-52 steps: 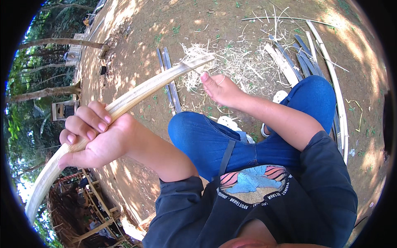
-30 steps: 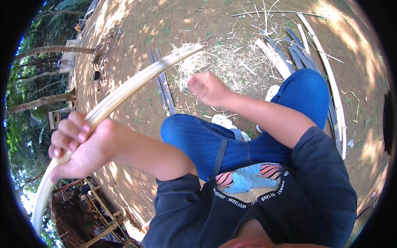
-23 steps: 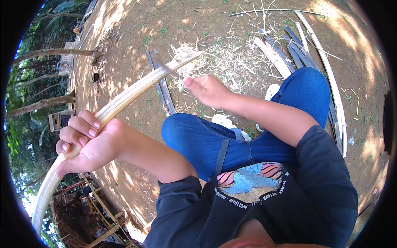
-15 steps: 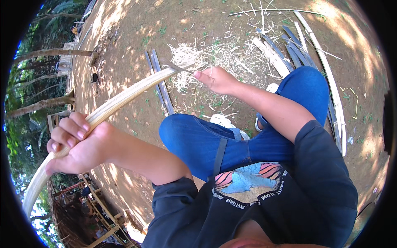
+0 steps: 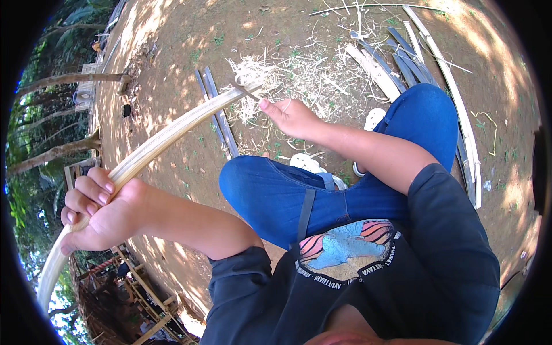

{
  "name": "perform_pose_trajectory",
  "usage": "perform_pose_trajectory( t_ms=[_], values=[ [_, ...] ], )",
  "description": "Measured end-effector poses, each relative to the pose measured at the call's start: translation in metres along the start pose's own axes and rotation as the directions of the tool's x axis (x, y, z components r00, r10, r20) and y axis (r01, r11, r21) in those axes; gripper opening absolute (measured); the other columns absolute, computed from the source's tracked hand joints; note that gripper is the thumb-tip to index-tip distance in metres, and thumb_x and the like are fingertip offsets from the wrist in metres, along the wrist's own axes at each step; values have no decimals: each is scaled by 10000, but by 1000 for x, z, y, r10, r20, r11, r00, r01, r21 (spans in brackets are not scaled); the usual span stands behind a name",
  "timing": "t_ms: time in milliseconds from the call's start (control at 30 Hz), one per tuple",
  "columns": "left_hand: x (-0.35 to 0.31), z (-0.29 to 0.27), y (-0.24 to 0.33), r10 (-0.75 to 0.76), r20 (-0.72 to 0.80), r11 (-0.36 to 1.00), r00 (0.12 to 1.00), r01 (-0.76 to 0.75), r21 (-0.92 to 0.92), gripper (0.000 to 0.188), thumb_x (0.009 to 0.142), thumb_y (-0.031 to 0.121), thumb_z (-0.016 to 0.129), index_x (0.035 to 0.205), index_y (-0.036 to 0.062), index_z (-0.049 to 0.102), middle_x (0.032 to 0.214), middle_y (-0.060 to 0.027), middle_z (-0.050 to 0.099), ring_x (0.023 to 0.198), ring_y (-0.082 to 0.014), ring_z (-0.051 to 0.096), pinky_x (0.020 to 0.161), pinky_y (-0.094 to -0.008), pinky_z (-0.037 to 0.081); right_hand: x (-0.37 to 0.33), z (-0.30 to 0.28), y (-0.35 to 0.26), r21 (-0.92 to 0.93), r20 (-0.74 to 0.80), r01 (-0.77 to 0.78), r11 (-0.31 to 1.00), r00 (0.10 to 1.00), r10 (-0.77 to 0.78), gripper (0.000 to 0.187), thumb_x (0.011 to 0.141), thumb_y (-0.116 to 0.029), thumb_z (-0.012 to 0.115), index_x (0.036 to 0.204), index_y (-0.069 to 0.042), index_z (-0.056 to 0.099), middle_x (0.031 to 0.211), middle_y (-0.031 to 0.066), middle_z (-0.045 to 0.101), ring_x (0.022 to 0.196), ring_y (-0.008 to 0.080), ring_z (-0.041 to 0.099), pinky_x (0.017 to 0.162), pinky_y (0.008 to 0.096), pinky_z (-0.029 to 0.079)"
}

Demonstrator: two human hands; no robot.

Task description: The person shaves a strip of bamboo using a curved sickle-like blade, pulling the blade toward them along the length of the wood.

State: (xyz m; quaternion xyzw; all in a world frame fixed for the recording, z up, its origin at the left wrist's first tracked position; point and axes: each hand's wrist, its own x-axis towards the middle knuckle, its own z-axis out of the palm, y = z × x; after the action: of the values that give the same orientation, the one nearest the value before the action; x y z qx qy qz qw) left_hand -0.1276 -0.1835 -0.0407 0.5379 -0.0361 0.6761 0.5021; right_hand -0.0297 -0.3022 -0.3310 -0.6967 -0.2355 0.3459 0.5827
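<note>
A long pale strip of split wood or bamboo (image 5: 167, 136) slants from the lower left up to the middle. My left hand (image 5: 103, 210) is closed round its lower part. Near the strip's far end, my right hand (image 5: 292, 117) grips a knife (image 5: 247, 91), whose handle is mostly hidden in the fist. The dark blade lies across the strip, and a pale curled shaving (image 5: 246, 76) stands up beside it. Behind that end, a heap of thin shavings (image 5: 305, 80) covers the ground.
Two dark narrow slats (image 5: 217, 112) lie under the strip, beyond my left knee. Several more slats (image 5: 411, 57) and a long pale strip (image 5: 451, 86) lie at the right. Tree trunks (image 5: 63, 150) and a wooden structure (image 5: 144, 287) stand at the left.
The knife has shifted slightly left along the far end of the strip with my right hand. A curled shaving now rises at the blade. My left hand keeps its grip, a little lower.
</note>
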Motion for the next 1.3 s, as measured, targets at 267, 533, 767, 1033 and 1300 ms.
perform_pose_trajectory(
  t_ms=[267, 533, 767, 1033, 1300],
  values=[
    [26, -2, 21, -42, 104, 981, 994, 61, -186, 584, 945, 675, 346, 733, 137, 426, 523, 33, 299, 387, -82, 238, 341, -212, 206, 14, -36, 34, -95, -72, 151, 984, 985, -158, 762, 939, -727, 288, 572, -90, 487, 479, 14, 426, 487, 143, 472, 481, 343, 398],
    [24, -22, 5, -4, 46, 1000, 999, 4, -11, 587, 949, 669, 343, 731, 130, 418, 541, 34, 300, 392, -89, 232, 344, -223, 208, -20, 13, -26, 30, 60, 200, 979, 978, -202, 785, 903, -771, 298, 583, -95, 536, 494, 16, 477, 457, 152, 488, 442, 341, 390],
    [76, -31, 59, -19, 313, 942, 949, 123, -314, 656, 959, 676, 215, 662, 125, 410, 496, 29, 353, 375, -83, 304, 331, -229, 273, 25, -50, 85, -145, -305, -380, 914, 896, 324, 781, 914, -748, 328, 628, -57, 555, 575, 48, 539, 513, 162, 547, 501, 341, 454],
    [50, -53, -4, -71, 197, 978, 978, 107, -178, 758, 881, 793, 196, 747, 105, 484, 654, -60, 457, 570, -186, 477, 518, -342, 443, 16, -23, 8, 285, -253, -105, 953, 951, 180, 712, 942, -716, 283, 594, -114, 437, 477, -17, 395, 379, 95, 377, 389, 244, 360],
    [-18, -43, -34, -47, 242, 950, 969, 118, -290, 548, 938, 636, 419, 910, 117, 592, 696, -54, 551, 563, -143, 534, 460, -257, 464, -50, 14, -71, 278, 56, 348, 895, 925, -376, 686, 978, -658, 260, 589, -111, 401, 503, -13, 401, 459, 99, 429, 434, 246, 385]
  ],
)
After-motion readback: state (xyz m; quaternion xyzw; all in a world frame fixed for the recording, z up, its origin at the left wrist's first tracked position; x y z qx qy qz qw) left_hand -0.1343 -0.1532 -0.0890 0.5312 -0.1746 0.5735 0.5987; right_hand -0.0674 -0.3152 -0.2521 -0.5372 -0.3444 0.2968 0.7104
